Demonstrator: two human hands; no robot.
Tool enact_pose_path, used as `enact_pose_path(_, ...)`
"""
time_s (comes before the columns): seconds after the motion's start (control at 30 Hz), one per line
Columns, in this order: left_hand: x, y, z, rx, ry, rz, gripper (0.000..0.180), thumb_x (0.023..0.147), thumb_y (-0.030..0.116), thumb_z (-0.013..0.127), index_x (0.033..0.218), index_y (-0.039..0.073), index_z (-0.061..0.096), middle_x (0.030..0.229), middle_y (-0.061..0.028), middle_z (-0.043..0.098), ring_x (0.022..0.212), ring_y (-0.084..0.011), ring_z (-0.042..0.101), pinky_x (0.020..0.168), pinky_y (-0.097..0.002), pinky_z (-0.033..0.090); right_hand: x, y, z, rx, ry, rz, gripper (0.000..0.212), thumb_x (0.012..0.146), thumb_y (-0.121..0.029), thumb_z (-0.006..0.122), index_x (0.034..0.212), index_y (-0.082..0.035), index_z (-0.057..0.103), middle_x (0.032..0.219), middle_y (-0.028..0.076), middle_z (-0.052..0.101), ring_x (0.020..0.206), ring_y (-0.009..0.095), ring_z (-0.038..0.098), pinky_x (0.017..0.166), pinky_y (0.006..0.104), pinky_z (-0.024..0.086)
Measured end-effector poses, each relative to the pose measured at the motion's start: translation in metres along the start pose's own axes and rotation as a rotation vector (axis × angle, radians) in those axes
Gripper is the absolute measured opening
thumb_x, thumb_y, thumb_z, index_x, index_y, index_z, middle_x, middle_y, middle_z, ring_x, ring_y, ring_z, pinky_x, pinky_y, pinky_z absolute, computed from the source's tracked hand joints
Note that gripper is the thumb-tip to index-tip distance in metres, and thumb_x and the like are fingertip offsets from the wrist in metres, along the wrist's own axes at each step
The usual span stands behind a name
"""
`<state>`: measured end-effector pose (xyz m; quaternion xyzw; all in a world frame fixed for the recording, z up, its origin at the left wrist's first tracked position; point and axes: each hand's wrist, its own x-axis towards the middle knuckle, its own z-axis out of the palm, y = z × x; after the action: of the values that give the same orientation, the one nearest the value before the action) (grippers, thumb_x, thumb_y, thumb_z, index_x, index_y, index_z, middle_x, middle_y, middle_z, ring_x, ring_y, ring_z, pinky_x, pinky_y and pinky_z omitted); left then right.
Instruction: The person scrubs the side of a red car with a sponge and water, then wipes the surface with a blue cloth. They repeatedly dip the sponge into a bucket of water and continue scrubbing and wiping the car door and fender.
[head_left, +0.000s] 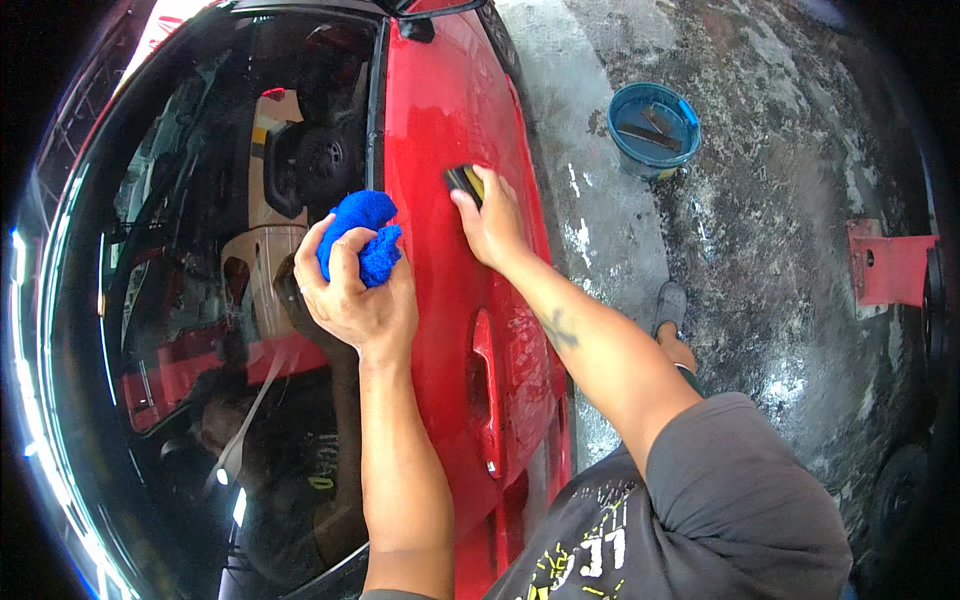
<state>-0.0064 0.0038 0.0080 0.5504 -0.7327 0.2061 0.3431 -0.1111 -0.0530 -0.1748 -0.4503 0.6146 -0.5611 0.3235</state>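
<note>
Dark T-shirt sleeve (745, 480) nearest; left hand (345, 300) clutches a bunched blue cloth (360, 225), right hand (494, 220) grasps a black-and-yellow applicator block (464, 185) at the red car door (437, 280). Rubbing seems under way; finished extent unclear.

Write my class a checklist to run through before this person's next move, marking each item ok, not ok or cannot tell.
1. Left hand has the blue cloth gripped: ok, fingers curled around it.
2. Right hand has the dark-and-yellow pad gripped: ok, held at the red door.
3. Pad's underside clean: cannot tell, it faces the door.
4. Both hands away from the door handle: ok.
5. Bucket upright on the floor: ok, standing apart from the car.
6. Blue cloth touching the window glass: cannot tell from this overhead view.
</note>
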Motion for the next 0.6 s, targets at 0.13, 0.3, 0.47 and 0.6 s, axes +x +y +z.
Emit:
enact_pose_path(0.13,-0.006,-0.004,0.002,0.008,-0.038,-0.022,0.034,0.069,0.011,0.093,0.096,0.018,0.073,0.128,-0.0118,0.068,0.115,-0.0391,0.068,0.096,-0.0513,0.054,-0.075,0.002,-0.026,0.054,-0.057,-0.176,0.056,0.1,-0.019,0.075,0.147,0.001,0.053,0.136,0.026,0.064,0.125,0.046,0.061,0.109,0.0544,0.048)
enact_pose_path(0.3,-0.005,0.003,0.008,-0.033,-0.05,0.004,0.036,0.068,0.008,0.092,0.096,0.018,0.073,0.127,-0.0131,0.068,0.113,-0.039,0.07,0.095,-0.0503,0.056,0.033,0.032,0.006,0.058,0.041,-0.153,0.051,0.103,-0.023,0.071,0.145,0.0,0.057,0.135,0.028,0.066,0.127,0.046,0.061,0.111,0.0512,0.048)
enact_pose_path(0.47,-0.01,-0.004,0.006,-0.006,-0.048,-0.014,0.035,0.067,0.005,0.09,0.096,0.017,0.073,0.127,-0.0138,0.068,0.113,-0.0391,0.07,0.096,-0.0498,0.057,-0.017,0.017,-0.008,0.056,-0.021,-0.158,0.052,0.1,-0.02,0.073,0.146,-0.001,0.056,0.133,0.026,0.066,0.123,0.046,0.062,0.107,0.0556,0.049)
enact_pose_path(0.6,-0.008,-0.004,0.004,0.006,-0.062,-0.015,0.033,0.068,0.007,0.092,0.094,0.016,0.073,0.129,-0.0135,0.068,0.114,-0.0395,0.07,0.096,-0.0504,0.057,-0.079,0.009,-0.028,0.03,-0.121,-0.143,0.065,0.097,-0.012,0.076,0.155,-0.002,0.05,0.137,0.026,0.063,0.126,0.047,0.061,0.109,0.0567,0.048)
